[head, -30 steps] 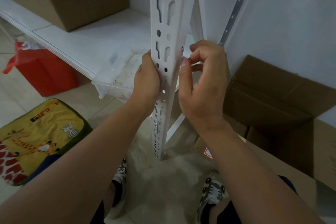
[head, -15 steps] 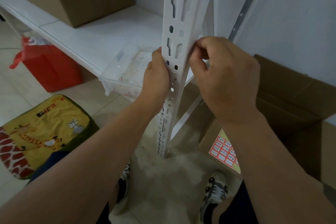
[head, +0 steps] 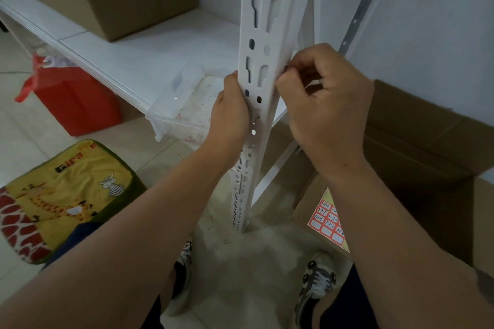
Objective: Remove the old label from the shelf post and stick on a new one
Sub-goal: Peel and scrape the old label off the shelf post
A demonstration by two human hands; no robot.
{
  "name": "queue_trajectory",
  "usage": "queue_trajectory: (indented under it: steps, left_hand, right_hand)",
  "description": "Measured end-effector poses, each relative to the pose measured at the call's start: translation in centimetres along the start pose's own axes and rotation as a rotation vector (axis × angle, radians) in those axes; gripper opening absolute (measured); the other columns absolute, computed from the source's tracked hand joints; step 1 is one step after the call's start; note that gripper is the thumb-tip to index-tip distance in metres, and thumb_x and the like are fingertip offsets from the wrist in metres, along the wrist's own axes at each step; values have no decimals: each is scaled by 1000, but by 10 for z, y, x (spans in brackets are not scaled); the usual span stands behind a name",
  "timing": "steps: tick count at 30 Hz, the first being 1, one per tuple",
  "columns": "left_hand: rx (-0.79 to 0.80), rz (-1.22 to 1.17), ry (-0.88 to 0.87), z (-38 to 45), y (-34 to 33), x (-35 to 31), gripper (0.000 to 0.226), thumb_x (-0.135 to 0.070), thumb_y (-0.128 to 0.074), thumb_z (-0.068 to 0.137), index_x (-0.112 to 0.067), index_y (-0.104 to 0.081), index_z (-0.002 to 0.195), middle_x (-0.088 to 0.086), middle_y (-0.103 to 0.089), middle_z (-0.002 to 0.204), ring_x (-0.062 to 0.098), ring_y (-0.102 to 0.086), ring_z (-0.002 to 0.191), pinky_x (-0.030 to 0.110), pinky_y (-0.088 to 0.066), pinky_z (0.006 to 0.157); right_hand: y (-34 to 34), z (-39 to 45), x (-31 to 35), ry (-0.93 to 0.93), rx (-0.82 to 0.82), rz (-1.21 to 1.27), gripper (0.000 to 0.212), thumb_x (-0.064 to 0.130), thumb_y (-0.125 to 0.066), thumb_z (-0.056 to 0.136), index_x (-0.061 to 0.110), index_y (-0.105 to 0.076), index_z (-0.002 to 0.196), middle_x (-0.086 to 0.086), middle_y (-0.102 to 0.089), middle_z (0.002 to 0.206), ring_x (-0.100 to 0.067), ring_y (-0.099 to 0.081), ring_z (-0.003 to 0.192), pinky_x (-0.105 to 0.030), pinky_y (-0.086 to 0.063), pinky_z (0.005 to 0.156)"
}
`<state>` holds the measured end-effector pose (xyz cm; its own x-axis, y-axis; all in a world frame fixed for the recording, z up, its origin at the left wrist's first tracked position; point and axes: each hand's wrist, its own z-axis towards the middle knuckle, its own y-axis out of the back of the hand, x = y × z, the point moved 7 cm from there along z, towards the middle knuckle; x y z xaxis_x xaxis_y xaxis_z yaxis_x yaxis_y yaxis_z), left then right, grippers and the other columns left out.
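Picking at the shelf post (head: 263, 67) edge with my right hand (head: 324, 104) pinched shut now it's slid up; left hand (head: 231, 117) still grips the post; label's hidden, can't tell if it's lifting.

Your left hand (head: 230, 112) grips the white perforated metal shelf post (head: 263, 67); right hand (head: 324, 104), fingers curled, pinches its edge.
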<state>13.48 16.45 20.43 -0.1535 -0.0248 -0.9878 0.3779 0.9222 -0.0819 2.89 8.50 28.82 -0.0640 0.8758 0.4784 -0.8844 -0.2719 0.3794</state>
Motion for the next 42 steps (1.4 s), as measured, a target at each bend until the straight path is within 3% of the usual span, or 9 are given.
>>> queue_trajectory:
  steps: [5, 10, 14, 18, 26, 29, 32, 34, 42]
  left_hand:
    - [5, 23, -3, 0, 1, -1, 49, -33, -24, 104, -24, -54, 68, -16, -59, 46, -9, -54, 43, 11, -47, 45]
    - [7, 32, 4, -1, 0, -2, 49, -34, -21, 105, -29, -56, 72, -13, -61, 54, -4, -57, 53, 14, -42, 49]
    - [-10, 6, 2, 0, 0, -1, 49, -34, -24, 104, -26, -58, 69, -13, -62, 51, -2, -58, 54, 20, -44, 57]
    - [-14, -21, 12, 0, -1, 0, 49, -33, -25, 104, -23, -57, 68, -7, -62, 60, 8, -59, 63, 25, -49, 62]
    - [-41, -22, -2, 0, -1, 0, 47, -31, -25, 104, -23, -50, 65, -14, -55, 46, -4, -52, 46, 19, -42, 55]
    - [-38, -26, 17, 1, -2, 2, 46, -32, -25, 103, -22, -51, 67, -10, -56, 53, 1, -55, 54, 20, -44, 58]
    - [-37, 1, 13, 0, -1, 1, 46, -31, -24, 104, -23, -51, 68, -11, -57, 51, -2, -56, 52, 15, -43, 52]
    - [-35, 20, 9, 0, -1, 1, 47, -31, -23, 104, -24, -52, 68, -12, -58, 50, -2, -57, 53, 15, -42, 53]
    - [-41, 66, -13, -3, 2, -3, 45, -31, -20, 105, -23, -52, 74, -15, -59, 50, -12, -55, 46, 8, -44, 45]
  right_hand:
    - [-4, -5, -15, -219, -1, 201, 4, 16, -60, 90, 18, -63, 86, 16, -62, 78, -4, -62, 74, -13, -50, 66]
    - [5, -8, -2, 24, -42, 27, 15, 15, -59, 93, 5, -65, 101, 5, -67, 90, -6, -64, 81, -13, -53, 69]
    - [2, -13, 10, 297, -66, -229, 14, 10, -64, 93, -2, -69, 98, -14, -72, 90, -24, -70, 78, -33, -59, 64]
    - [1, -9, 13, 341, -65, -354, 14, 12, -61, 94, 2, -68, 87, -11, -70, 76, -25, -65, 61, -38, -53, 48]
    - [0, -3, 11, 318, 14, -300, 15, 16, -59, 96, 4, -67, 90, -9, -70, 81, -23, -65, 68, -40, -55, 54]
    - [-3, -3, 0, 105, 68, -81, 11, 15, -58, 95, 8, -65, 88, 0, -68, 81, -16, -64, 74, -31, -56, 64]
    - [-18, -19, -41, -576, 86, 326, 16, 14, -55, 94, 15, -63, 81, 4, -64, 71, -9, -64, 67, -22, -54, 61]
    - [-25, -32, -55, -823, 85, 418, 19, 13, -54, 95, 17, -64, 80, 1, -65, 71, -9, -65, 64, -20, -53, 59]
    - [-19, -32, -43, -746, 48, 598, 17, 10, -55, 95, 16, -66, 84, 4, -65, 71, -13, -64, 70, -25, -54, 64]
